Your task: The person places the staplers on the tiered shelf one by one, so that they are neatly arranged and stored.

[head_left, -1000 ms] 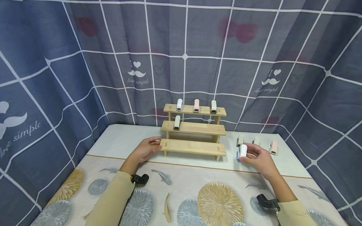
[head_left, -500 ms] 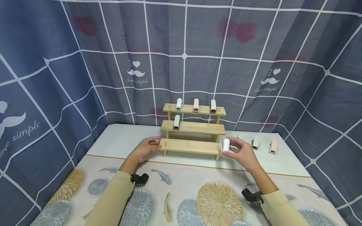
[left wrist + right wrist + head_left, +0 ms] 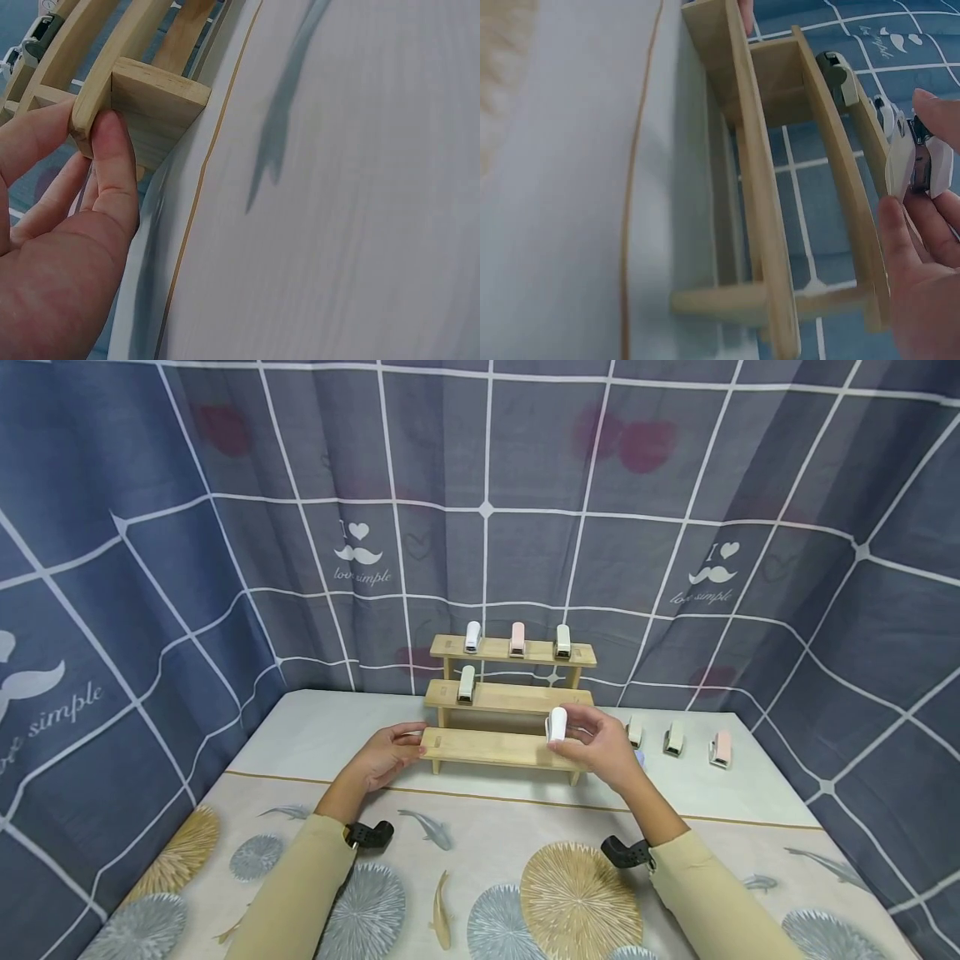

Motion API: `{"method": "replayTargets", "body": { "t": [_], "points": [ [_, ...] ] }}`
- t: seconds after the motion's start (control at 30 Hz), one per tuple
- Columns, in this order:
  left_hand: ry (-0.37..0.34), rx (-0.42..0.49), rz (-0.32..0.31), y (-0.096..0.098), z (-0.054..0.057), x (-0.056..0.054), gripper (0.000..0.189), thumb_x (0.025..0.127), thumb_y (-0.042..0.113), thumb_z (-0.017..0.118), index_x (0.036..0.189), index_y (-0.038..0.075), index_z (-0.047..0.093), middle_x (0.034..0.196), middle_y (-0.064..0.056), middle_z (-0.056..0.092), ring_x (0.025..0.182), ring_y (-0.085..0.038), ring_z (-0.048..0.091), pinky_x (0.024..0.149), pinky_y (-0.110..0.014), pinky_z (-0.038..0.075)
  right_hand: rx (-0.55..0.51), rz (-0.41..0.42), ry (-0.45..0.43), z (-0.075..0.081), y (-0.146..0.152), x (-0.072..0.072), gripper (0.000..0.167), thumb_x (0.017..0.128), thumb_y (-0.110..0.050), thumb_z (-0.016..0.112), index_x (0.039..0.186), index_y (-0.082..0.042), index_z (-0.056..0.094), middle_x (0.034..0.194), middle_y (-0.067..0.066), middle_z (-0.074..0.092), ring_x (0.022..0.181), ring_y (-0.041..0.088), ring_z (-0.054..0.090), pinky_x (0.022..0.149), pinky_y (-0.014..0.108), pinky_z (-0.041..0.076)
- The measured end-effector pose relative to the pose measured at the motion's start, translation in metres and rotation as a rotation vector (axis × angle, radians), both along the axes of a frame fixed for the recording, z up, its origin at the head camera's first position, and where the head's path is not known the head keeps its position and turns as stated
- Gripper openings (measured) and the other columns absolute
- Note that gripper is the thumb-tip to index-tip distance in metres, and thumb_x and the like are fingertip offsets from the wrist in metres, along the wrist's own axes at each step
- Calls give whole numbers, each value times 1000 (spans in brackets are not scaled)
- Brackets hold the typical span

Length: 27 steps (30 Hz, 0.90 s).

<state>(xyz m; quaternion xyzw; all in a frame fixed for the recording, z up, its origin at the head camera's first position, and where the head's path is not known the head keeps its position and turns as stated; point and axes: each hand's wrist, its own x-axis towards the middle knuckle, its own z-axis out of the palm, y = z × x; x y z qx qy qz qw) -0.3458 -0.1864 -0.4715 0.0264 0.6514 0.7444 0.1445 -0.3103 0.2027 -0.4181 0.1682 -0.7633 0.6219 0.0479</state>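
A three-step wooden stand (image 3: 498, 749) is on the table. My left hand (image 3: 386, 758) pinches the left end of its lowest board between thumb and fingers, as the board's end (image 3: 94, 90) in the left wrist view shows. My right hand (image 3: 603, 747) holds a small white stapler (image 3: 557, 725) above the right part of the lowest board, just in front of the middle one. In the right wrist view, thumb and fingers grip the stapler (image 3: 939, 166) by its sides. One cream stapler (image 3: 467, 685) stands at the middle board's left end.
On the top board are a white stapler (image 3: 472, 637), a pink stapler (image 3: 517, 639) and a cream stapler (image 3: 562, 642). Right of the stand lie more cream staplers (image 3: 673, 739) and a pink one (image 3: 720, 749). A blue item (image 3: 640, 758) is partly hidden by my right hand. A curtain (image 3: 420, 552) hangs behind.
My right hand has carried the white stapler leftward and slightly up, from beside the other loose staplers to over the stand. My left hand has stayed on the lowest board.
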Motion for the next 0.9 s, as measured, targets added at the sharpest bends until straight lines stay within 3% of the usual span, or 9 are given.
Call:
{"method": "replayTargets", "body": {
  "t": [0.1,0.4,0.9],
  "points": [
    [-8,12,0,0,0,-1,63,93,-16,60,152,-7,40,100,1,66,87,-7,68,76,-17,59,6,-6,-14,4,-9,-8,70,77,-5,89,139,1,58,133,23,64,108,11,70,97,28,59],
    [-18,8,-13,-1,3,-1,64,93,-16,61,152,-6,39,102,-1,64,88,-8,67,77,-17,60,48,30,-31,18,-38,-34,72,80,-6,87,143,1,54,137,23,62,126,36,64,96,27,59],
    [-14,-5,-15,-1,3,0,65,92,-17,60,153,-6,38,103,-1,65,89,-8,68,79,-18,60,210,8,-36,30,-58,-70,63,79,-12,89,136,-2,62,131,18,68,121,32,68,98,37,59]
  ]
}}
